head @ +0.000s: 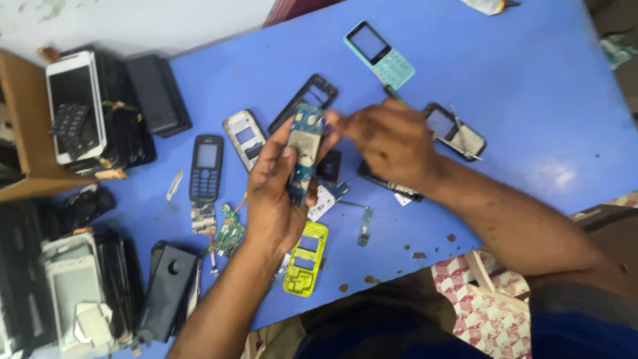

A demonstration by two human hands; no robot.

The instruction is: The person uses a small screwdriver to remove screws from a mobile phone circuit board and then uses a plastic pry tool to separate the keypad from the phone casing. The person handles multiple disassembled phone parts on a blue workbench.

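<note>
The phone in hand is already stripped down: the left hand grips a bare blue circuit board upright, thumb on one edge and fingers wrapped round the other. The right hand is closed around a thin green-handled tool, its working end hidden but reaching toward the top corner of the board, where the fingertips of both hands almost meet.

Shells lie loose around it, so the opening-up looks done. Just below the left wrist sits a yellow inner frame, and above the board an empty black frame. Beyond the right hand lies a teal front cover; left of the left hand are a silver frame and a whole black keypad phone.

Nothing is fitted back together yet on the blue table, and I'd judge the board work itself is in mid-course.
</note>
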